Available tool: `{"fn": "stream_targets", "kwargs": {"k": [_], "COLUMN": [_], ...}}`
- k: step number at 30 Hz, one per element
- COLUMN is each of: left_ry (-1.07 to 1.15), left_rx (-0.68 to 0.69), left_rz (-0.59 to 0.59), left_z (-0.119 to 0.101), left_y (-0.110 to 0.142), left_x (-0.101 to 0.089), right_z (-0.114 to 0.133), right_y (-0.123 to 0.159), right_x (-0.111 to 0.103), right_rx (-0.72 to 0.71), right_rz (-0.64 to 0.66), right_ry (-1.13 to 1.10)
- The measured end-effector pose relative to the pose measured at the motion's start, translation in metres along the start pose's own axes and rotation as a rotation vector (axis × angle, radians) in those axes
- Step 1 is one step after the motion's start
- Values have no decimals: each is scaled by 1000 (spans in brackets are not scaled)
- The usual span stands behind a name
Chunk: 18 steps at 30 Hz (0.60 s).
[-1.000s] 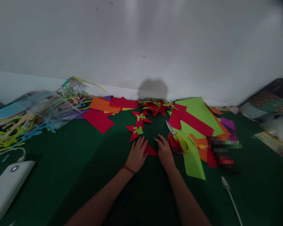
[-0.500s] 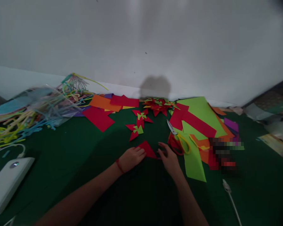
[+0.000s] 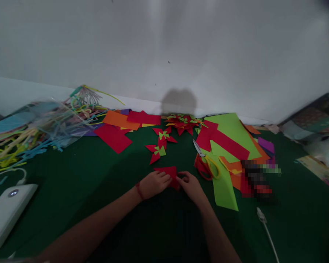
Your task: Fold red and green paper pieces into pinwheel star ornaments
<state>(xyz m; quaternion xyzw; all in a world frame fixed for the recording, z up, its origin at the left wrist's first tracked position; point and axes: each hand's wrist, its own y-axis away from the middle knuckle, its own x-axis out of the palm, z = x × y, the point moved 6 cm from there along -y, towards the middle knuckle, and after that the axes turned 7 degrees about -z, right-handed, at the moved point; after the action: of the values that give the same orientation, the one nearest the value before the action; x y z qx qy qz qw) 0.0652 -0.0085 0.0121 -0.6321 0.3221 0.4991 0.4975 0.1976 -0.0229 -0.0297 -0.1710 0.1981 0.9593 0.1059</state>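
A piece of red paper [image 3: 169, 170] lies on the green table in front of me. My left hand [image 3: 155, 183] rests over its left part, fingers together, and keeps it down. At the paper's right edge, my right hand [image 3: 190, 183] has thumb and fingertips closed on it; the exact pinch is partly hidden. Just beyond lie a red pinwheel-like paper shape with a green centre [image 3: 159, 151] and a similar red and green piece [image 3: 163, 135] behind it. Scissors with yellow and red handles [image 3: 217, 168] lie to the right of my right hand, blades slightly apart.
Layered red and green paper stars [image 3: 182, 124] lie by the wall. Green sheets [image 3: 230, 128] and red cutouts are at right, with a cable [image 3: 267, 228] nearer. Leftward are red paper [image 3: 113, 138], pipe cleaners in clear plastic [image 3: 52, 120] and a white power bank [image 3: 12, 212].
The red paper has turned, and its outline differs. My right hand has moved left and closed on its right edge. My left hand stays on the paper.
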Motion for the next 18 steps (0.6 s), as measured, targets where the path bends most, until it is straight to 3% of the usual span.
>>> {"fn": "stream_targets", "kwargs": {"k": [8,13,18], "left_ry": [9,-8,52], "left_rx": [-2,14,-76], "left_rz": [-70,-108,-143], "left_z": [-7,-10,-11], "left_y": [0,3,3], "left_x": [-3,-7,-10], "right_z": [-10,-12,-13], "right_y": [-4,0,5], "right_x": [7,15,13], "right_rx": [87,219,291], "right_rz": [53,141,119], "right_ry": [-131,-308,-529]}}
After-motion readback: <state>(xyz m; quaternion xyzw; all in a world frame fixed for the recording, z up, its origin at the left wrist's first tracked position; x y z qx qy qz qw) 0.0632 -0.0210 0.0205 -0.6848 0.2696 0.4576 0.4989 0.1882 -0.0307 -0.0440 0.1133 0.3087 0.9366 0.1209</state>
